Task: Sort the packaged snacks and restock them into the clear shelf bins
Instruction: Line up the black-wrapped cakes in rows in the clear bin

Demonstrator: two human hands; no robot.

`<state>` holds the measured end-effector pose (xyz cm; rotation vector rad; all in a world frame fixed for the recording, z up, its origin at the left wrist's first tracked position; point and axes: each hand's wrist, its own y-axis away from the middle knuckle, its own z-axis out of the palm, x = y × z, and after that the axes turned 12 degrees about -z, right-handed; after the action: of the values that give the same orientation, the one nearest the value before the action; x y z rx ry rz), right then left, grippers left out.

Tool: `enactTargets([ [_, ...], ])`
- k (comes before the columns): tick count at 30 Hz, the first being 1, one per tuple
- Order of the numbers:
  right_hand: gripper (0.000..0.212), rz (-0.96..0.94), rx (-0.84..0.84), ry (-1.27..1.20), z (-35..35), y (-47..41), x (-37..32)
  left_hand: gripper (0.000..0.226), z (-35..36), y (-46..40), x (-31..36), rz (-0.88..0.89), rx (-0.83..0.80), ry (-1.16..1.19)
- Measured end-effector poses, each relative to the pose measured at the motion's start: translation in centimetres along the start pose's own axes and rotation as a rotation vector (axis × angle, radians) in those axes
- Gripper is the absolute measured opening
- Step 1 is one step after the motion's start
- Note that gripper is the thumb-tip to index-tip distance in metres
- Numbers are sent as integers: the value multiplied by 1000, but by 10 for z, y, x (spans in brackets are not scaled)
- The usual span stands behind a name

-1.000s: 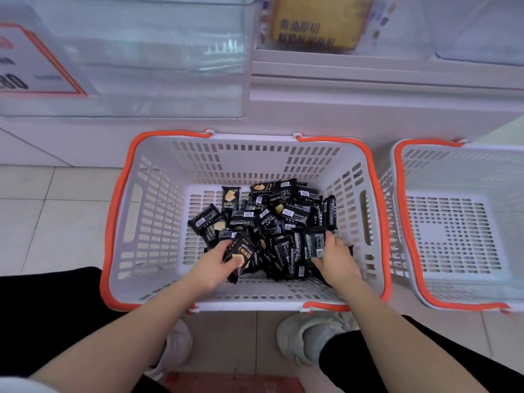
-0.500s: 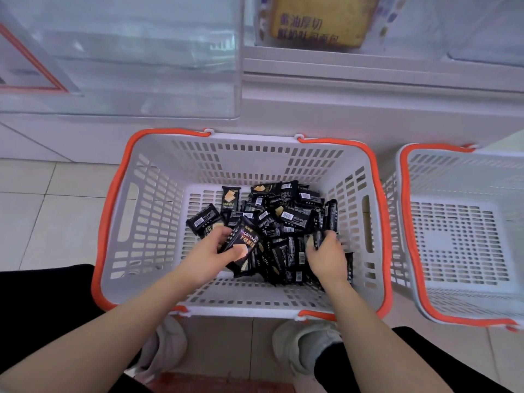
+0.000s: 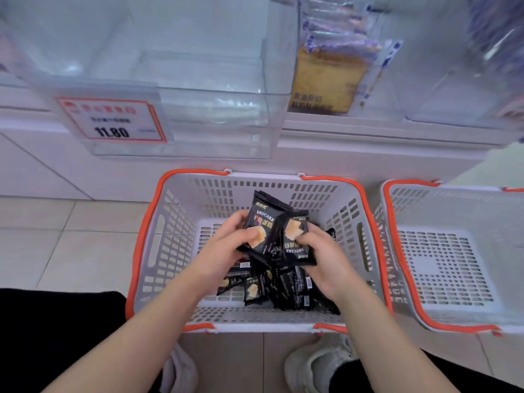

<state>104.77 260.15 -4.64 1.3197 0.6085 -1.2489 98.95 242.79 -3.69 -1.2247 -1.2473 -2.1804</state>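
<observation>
Our left hand [image 3: 226,248] and right hand [image 3: 320,259] each clench a few black foil snack packets printed "DRYCAKE" [image 3: 262,222], pressed together into one bunch. A second ago both hands were down in the pile; now the bunch is lifted above the white slotted plastic basket with orange rim [image 3: 175,222], so we judge a handful is gathered and ready for the shelf. More black packets [image 3: 286,285] lie loose on the basket floor (plenty left). Far of the basket stands the empty clear plastic shelf bin [image 3: 198,80] with a red-bordered price tag [image 3: 113,121]. A second white basket [image 3: 442,265] sits to the right, holding nothing.
</observation>
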Motion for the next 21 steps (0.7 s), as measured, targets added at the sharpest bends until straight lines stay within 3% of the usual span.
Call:
enactTargets([
  [3, 35, -133, -172, 255, 17, 6, -23, 36, -6, 16, 23, 164, -8, -218],
  [6, 41, -189, -336, 347, 24, 9, -49, 37, -24, 37, 54, 316, -25, -553],
  [9, 31, -188, -366, 490, 28, 7, -65, 40, -42, 50, 78, 501, -42, -1040],
  [11, 25, -212, -378, 594, 35, 5, -70, 43, -49, 55, 85, 521, -59, -1228],
  [16, 16, -236, -552, 743, 59, 6, -78, 40, -62, 59, 83, 493, 31, -1219],
  [19, 21, -170, -571, 638, 68, 6, -83, 36, -70, 60, 83, 427, 106, -1049],
  [21, 26, -105, -553, 515, 69, 5, -86, 39, -75, 60, 86, 260, 46, -889],
])
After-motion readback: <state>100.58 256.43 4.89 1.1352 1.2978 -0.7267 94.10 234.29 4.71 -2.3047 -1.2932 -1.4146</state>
